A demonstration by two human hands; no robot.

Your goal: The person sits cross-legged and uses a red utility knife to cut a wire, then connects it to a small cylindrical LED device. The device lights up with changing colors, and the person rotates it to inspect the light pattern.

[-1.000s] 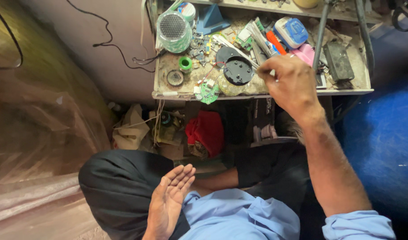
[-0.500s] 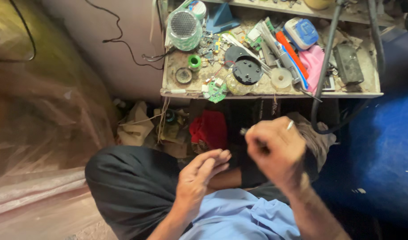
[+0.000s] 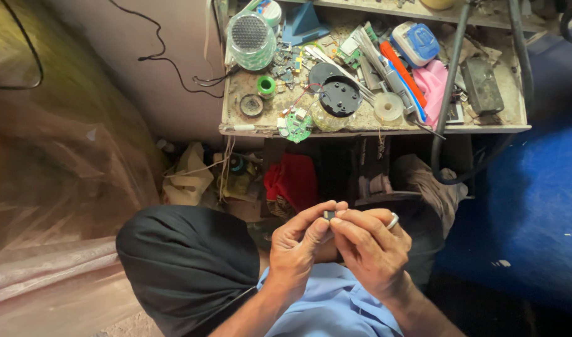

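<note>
- Pinching a tiny dark component (image 3: 328,214) between them, the left hand (image 3: 298,246) and right hand (image 3: 368,246) meet over the lap, fingers (image 3: 317,215) narrowed onto it.
- It looks light, rigid and easily dropped; gripping its edges by the fingertips seems best.
- No container shows clear contents; the counter (image 3: 373,130) carries a clear mesh-topped jar (image 3: 251,41) and a loose green circuit board (image 3: 296,126).

Light blue shirt, black trousers, a silver ring (image 3: 392,221) on the right hand (image 3: 368,249).
</note>
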